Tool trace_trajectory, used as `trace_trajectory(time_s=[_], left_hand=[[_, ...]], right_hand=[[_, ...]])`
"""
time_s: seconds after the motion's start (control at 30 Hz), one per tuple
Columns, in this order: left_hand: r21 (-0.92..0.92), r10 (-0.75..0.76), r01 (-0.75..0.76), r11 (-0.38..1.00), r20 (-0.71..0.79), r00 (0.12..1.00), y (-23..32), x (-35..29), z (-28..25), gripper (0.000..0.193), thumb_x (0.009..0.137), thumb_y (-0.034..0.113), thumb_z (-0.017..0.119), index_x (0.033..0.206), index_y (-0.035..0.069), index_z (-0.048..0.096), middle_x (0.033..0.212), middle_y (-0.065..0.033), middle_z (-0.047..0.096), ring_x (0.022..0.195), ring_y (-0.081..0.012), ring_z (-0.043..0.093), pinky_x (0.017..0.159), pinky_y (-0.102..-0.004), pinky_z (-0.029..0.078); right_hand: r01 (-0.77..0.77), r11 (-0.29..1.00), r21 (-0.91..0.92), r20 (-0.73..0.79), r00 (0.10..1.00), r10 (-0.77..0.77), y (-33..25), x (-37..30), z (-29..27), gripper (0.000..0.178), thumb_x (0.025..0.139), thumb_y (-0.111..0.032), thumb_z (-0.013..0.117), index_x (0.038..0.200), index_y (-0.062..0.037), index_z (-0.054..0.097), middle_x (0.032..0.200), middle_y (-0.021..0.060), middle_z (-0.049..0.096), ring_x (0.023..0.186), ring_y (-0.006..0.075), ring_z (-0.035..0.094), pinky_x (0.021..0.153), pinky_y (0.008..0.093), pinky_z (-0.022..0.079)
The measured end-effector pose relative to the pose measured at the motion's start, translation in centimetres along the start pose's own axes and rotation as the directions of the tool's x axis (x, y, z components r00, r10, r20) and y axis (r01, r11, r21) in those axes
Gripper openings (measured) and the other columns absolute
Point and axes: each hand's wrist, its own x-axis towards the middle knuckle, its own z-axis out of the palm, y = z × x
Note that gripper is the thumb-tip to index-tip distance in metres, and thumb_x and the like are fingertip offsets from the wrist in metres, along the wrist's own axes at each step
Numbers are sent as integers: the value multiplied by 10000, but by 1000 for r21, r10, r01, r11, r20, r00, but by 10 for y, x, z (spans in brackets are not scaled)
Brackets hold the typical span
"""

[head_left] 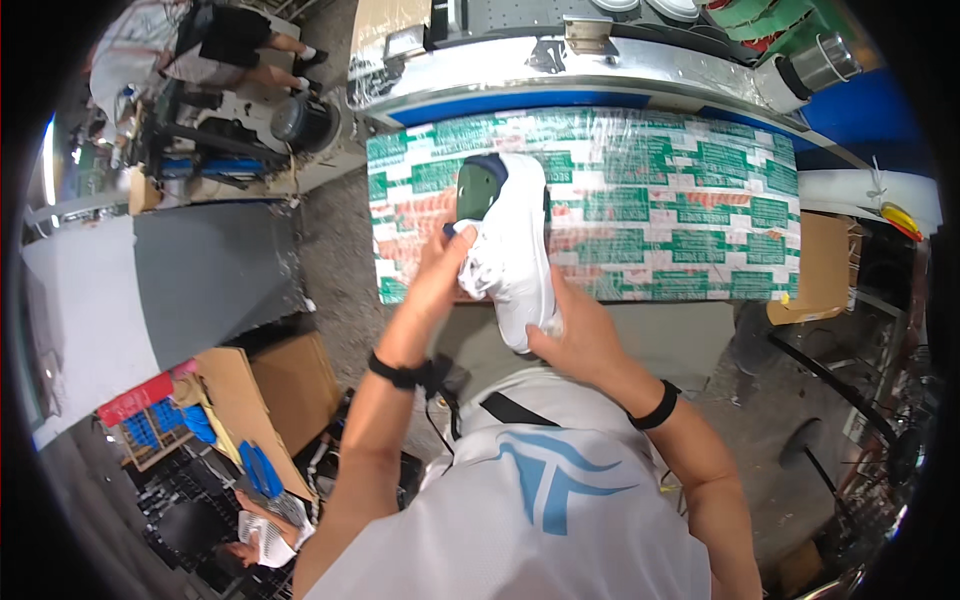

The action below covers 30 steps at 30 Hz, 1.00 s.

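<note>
A white sneaker with white laces and a dark green and navy inside is held over the near side of a tabletop. Its heel points away from me and its toe toward my body. My left hand grips the shoe at the tongue and laces, the thumb on top. Around the toe end, my right hand is closed, with its thumb across the toe and its fingers along the right side, partly hidden. Beneath the shoe is the tabletop, covered in green, white and reddish printed tape.
Behind the tabletop runs a metal-edged conveyor, with white shoes at its far right. A grey and white table stands at left, cardboard boxes below it. Another cardboard box is at right. Two other people are at left.
</note>
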Motion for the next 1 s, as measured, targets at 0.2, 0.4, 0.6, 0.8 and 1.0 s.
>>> trace_trajectory(time_s=[0.2, 0.4, 0.6, 0.8, 1.0], left_hand=[[-218, -151, 95, 971, -258, 954, 34, -16, 26, 613, 1009, 249, 870, 1492, -41, 628, 1338, -119, 751, 1134, -209, 732, 958, -358, 607], [640, 443, -216, 737, -217, 870, 167, 57, 2, 512, 826, 157, 1016, 1207, -33, 731, 1040, -94, 816, 844, -136, 750, 758, -326, 623], [952, 504, -257, 169, 140, 852, 309, 249, -41, 870, 751, 335, 1036, 1445, -26, 656, 1212, -190, 827, 1128, -265, 780, 1038, -397, 589], [1000, 576, 15, -25, 2, 818, 329, 370, -52, 875, 743, 277, 967, 1497, 19, 605, 1266, -219, 786, 1229, -402, 748, 1102, -468, 582], [860, 550, -492, 139, 346, 760, 287, 383, 133, 951, 897, 408, 941, 1586, -107, 536, 1611, -324, 579, 1496, -442, 566, 1284, -483, 427]], right_hand=[[169, 984, 47, 56, 984, -172, 0, 24, -9, 761, 884, -261, 835, 1556, 13, 609, 1075, 176, 655, 1016, 372, 661, 901, 470, 553], [157, 897, -413, -245, 930, -275, 85, 71, -77, 733, 866, -299, 857, 1503, 0, 654, 1038, 166, 630, 955, 367, 658, 831, 489, 551], [56, 863, -503, -362, 893, -269, 117, 81, -97, 517, 845, -313, 857, 1281, -44, 788, 1002, 135, 632, 888, 337, 666, 762, 467, 556], [65, 859, -507, -425, 848, -315, 126, 80, -92, 509, 772, -286, 879, 1240, -103, 797, 1061, 138, 650, 923, 331, 689, 758, 443, 567], [90, 875, -475, -417, 853, -314, 130, 84, -92, 473, 740, -319, 878, 1165, -127, 801, 1021, 101, 639, 870, 304, 675, 727, 425, 561]])
